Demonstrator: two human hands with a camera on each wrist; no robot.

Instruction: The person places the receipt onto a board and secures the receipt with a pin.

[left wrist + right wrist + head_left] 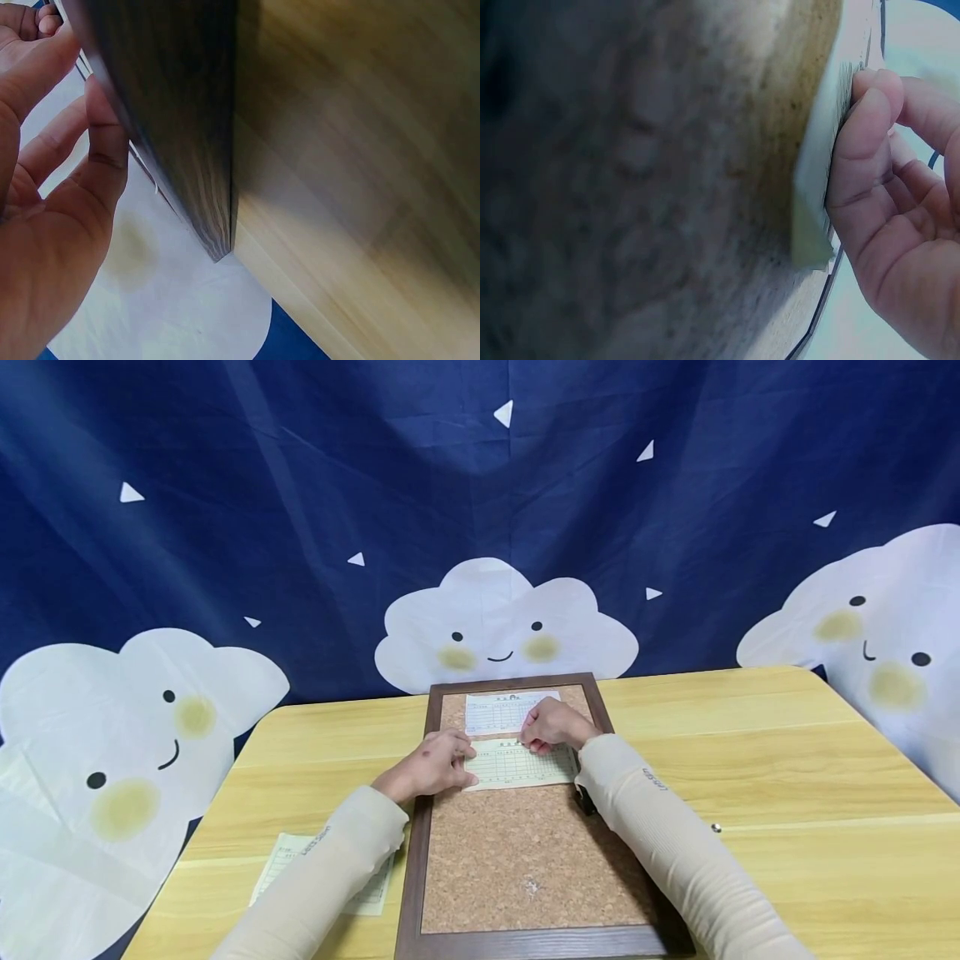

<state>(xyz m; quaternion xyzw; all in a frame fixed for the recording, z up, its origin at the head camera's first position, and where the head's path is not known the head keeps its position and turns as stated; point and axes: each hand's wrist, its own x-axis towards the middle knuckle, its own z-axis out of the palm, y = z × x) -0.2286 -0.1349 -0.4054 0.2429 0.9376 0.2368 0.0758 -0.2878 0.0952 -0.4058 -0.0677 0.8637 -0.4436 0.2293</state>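
Pale green slip point(517, 768) lies on corkboard point(495, 860). Left hand point(435, 763): fingers apart at its left edge. Right hand point(555, 725): fingertips together at its top, cannot tell on what. Probably fastening; next calls for a steady press.

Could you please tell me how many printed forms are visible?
3: a white form on the upper corkboard, a pale green form just below it, and another form on the table, partly hidden by the left sleeve; more could lie underneath.
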